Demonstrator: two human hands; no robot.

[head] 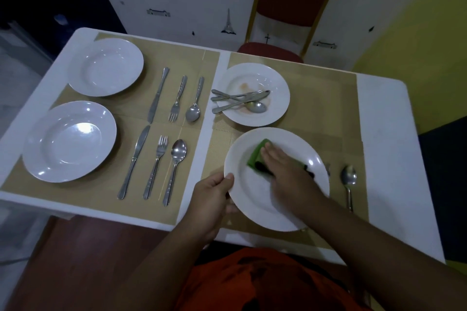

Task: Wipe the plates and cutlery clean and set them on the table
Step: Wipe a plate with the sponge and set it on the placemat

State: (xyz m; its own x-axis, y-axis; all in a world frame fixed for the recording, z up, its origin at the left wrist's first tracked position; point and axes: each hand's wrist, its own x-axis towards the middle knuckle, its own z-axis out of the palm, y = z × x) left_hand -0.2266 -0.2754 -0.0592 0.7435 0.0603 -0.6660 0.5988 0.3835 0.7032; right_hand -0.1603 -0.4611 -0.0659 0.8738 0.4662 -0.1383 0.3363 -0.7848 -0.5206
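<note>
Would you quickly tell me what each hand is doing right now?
Left hand: gripping the rim of the near plate.
Right hand: open, pressing the green cloth onto it.

White plate [250, 197] under green sponge [257, 154]; stained plate [275, 83] holds cutlery [240, 100]

- White round ceramic-looking plate up front [252, 199]: glazed and glossy, with small bright glints on its surface.
- Near-left white round plate [69, 141] and far-left white round plate [106, 67]: the same hard, smooth gloss.
- White round plate with orange smears [278, 78]: glaze dulled where the smears lie.
- Silver metal knife [134, 161], silver metal fork [155, 166], silver metal spoon [179, 150]: polished and shiny.
- Green sponge pad [257, 154]: soft and matt, with a darker, coarser layer.
- Tan woven placemats [182, 58]: matt, finely ribbed.
- White tabletop [386, 121]: smooth, with a faint sheen.
</note>
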